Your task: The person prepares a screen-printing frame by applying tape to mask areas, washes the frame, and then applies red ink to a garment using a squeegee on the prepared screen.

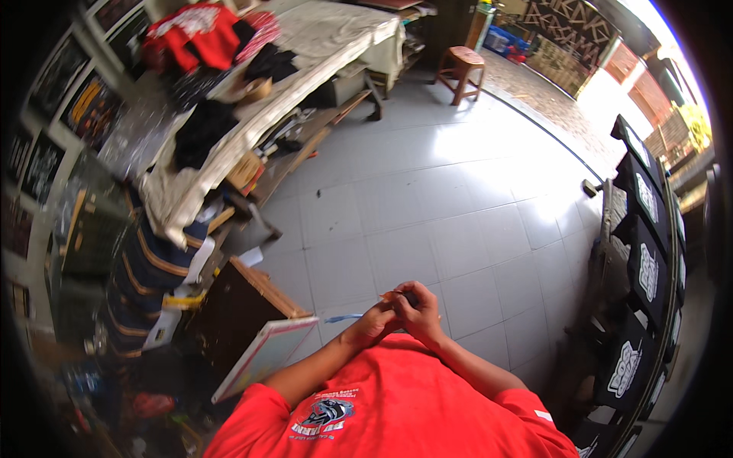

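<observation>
I observed left hand (372, 324) against right hand (422, 313), six o'clock; left grip: could not tell. Right clasped small dark object (411, 298) there, likely near body for steadier control.

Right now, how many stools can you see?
1: the stool stands on the grey floor, right of the table, near its far end. Others could be hidden.
</observation>
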Demonstrator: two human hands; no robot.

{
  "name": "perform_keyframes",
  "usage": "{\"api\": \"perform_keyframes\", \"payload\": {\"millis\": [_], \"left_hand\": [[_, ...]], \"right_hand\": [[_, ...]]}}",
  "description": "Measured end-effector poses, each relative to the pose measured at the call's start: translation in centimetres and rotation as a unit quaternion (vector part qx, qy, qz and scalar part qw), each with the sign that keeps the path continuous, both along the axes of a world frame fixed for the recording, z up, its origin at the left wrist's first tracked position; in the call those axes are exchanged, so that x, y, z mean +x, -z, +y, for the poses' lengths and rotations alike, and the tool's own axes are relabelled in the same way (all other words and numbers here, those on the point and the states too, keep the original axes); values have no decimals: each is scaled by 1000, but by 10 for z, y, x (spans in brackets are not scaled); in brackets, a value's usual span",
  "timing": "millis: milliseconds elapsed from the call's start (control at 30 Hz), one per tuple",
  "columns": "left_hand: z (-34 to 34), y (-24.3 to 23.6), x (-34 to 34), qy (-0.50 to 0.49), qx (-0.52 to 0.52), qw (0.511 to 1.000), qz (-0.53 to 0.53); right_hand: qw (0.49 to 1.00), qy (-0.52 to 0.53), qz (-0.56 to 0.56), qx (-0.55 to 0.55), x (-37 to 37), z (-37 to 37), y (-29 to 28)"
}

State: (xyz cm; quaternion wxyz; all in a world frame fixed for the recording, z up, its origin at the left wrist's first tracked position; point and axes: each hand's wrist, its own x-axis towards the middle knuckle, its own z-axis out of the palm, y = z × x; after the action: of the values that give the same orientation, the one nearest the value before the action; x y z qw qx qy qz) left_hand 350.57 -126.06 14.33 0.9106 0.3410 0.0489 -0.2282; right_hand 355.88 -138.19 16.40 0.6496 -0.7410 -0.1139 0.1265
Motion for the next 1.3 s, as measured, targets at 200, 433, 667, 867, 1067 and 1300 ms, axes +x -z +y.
{"api": "perform_keyframes", "payload": {"millis": [200, 433, 667, 867, 1067, 1300], "left_hand": [[-33, -4, 156, -62, -112, 991, 30], [-37, 26, 358, 9, 14, 999, 37], [-83, -54, 615, 192, -202, 959, 51], [-143, -90, 837, -1, 43, 980, -195], [-175, -45, 1035, -195, 187, 921, -281], [-220, 21, 1158, 114, 95, 986, 79]], "right_hand": [[984, 93, -147, -43, 162, -17, 5], [943, 139, 108, 283, 352, -31, 28], [817, 237, 199, 487, 562, -104, 67], [853, 175, 300, 389, 689, -131, 46], [838, 25, 314, 446, 849, -219, 15], [985, -29, -110, -130, 1123, -269, -61]]}}
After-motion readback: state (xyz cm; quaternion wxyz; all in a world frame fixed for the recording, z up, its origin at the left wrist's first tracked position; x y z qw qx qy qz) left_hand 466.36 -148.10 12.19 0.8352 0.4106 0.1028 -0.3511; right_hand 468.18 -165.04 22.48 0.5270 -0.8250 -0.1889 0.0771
